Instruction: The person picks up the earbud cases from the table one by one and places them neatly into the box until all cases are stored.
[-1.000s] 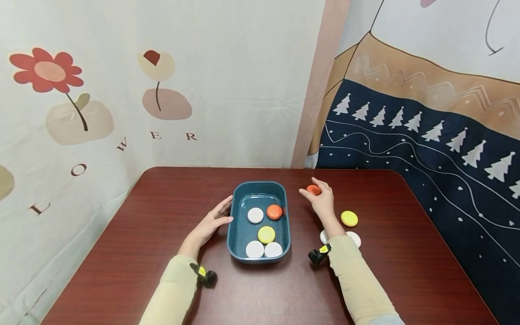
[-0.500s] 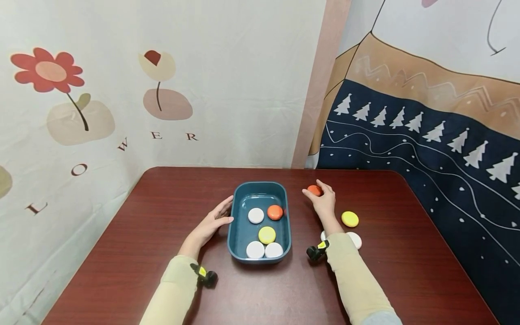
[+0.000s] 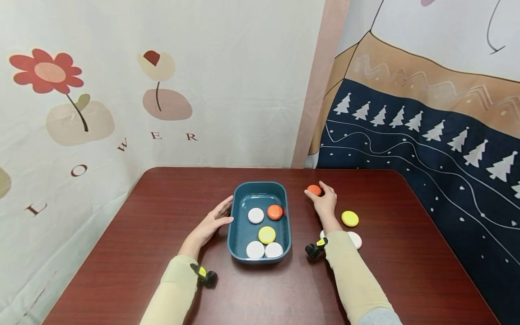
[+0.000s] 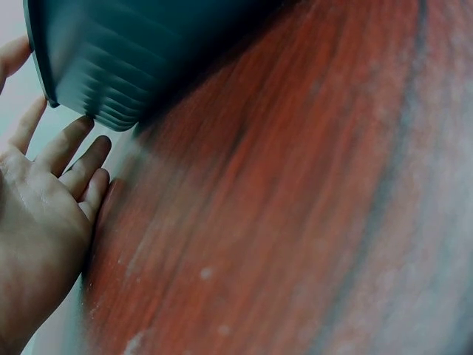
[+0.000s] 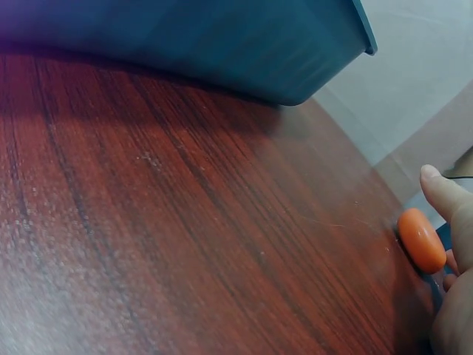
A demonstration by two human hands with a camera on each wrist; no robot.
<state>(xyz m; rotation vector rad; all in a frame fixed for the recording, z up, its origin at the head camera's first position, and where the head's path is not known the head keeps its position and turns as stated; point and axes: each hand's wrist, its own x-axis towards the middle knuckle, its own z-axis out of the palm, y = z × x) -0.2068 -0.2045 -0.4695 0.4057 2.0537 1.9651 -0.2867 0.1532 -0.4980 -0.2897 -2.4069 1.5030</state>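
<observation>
An orange disc (image 3: 314,189) lies on the table near its back edge. My right hand (image 3: 325,203) is around it, thumb and forefinger spread; in the right wrist view the thumb stands apart from the orange disc (image 5: 422,241), with the other fingers partly hidden behind it. A blue-green tray (image 3: 239,194) holds another orange disc (image 3: 275,212), a yellow disc (image 3: 266,235) and several white discs (image 3: 255,215). My left hand (image 3: 207,228), fingers extended, touches the tray's left side. The left wrist view shows those fingers along the tray's ribbed wall (image 4: 111,66).
Right of the tray, a yellow disc (image 3: 350,219) and a white disc (image 3: 355,240) lie on the brown table (image 3: 260,298). Another white disc (image 3: 322,234) is mostly hidden by my right wrist. Printed curtains (image 3: 243,90) hang behind the table.
My right hand has shifted slightly right and toward me, uncovering more of the orange disc, which stays nearly in place. The left hand and tray have not moved.
</observation>
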